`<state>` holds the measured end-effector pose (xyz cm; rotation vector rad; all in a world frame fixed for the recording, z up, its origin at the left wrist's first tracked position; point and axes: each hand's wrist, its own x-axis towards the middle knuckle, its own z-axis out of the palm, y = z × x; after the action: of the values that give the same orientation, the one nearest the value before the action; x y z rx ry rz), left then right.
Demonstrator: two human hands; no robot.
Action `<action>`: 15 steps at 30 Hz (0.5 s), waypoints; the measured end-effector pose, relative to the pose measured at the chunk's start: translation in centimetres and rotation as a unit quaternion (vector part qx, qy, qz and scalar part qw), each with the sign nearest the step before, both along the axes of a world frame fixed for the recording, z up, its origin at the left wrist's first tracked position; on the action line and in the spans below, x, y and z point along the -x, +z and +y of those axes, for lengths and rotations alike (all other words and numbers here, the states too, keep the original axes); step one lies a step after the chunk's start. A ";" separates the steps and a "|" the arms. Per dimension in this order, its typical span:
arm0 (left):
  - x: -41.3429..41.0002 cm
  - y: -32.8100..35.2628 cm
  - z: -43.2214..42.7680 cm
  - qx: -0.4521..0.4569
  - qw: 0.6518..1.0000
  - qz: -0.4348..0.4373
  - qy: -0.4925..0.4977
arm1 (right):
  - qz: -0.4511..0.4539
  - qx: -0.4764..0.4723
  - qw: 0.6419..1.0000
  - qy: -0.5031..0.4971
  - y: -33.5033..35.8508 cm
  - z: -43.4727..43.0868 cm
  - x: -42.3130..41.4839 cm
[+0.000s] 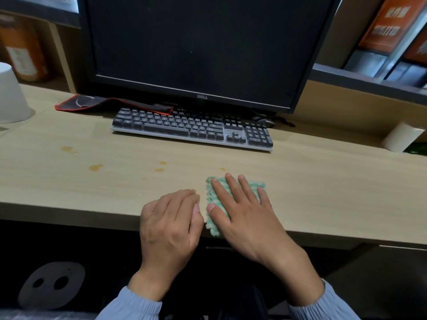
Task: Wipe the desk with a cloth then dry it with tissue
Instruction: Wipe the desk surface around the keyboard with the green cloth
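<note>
A green-and-white textured cloth (211,204) lies at the front edge of the light wooden desk (323,192), slightly overhanging it. My right hand (242,211) lies flat on the cloth with its fingers spread and straight. My left hand (169,225) rests on the desk edge just left of the cloth, fingers loosely curled, holding nothing. Several amber liquid spots (96,167) dot the desk to the left and ahead of the cloth. A roll of tissue (401,137) lies at the right rear of the desk.
A grey keyboard (191,129) sits before a dark monitor (198,47). A red-edged black mouse pad (111,103) lies folded behind the keyboard. A white upturned cup (11,95) stands at the far left. Shelves with books are at the right rear.
</note>
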<state>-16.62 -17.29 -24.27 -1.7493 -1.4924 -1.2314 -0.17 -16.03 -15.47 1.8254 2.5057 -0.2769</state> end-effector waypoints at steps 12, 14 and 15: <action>0.1 -0.9 0.2 -0.025 1.000 0.005 -0.004 | -0.019 0.033 0.999 0.001 0.5 10.2 2.5; 0.2 -0.9 0.2 -0.026 1.000 0.007 -0.008 | -0.021 0.036 0.999 0.005 0.7 11.1 2.7; 0.3 -0.8 0.2 -0.028 1.000 0.008 -0.012 | -0.021 0.040 0.999 0.008 0.8 11.3 2.6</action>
<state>-16.93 -17.07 -25.12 -1.7420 -1.4177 -1.2558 -2.76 -4.71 -14.63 1.7632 2.4440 -0.3296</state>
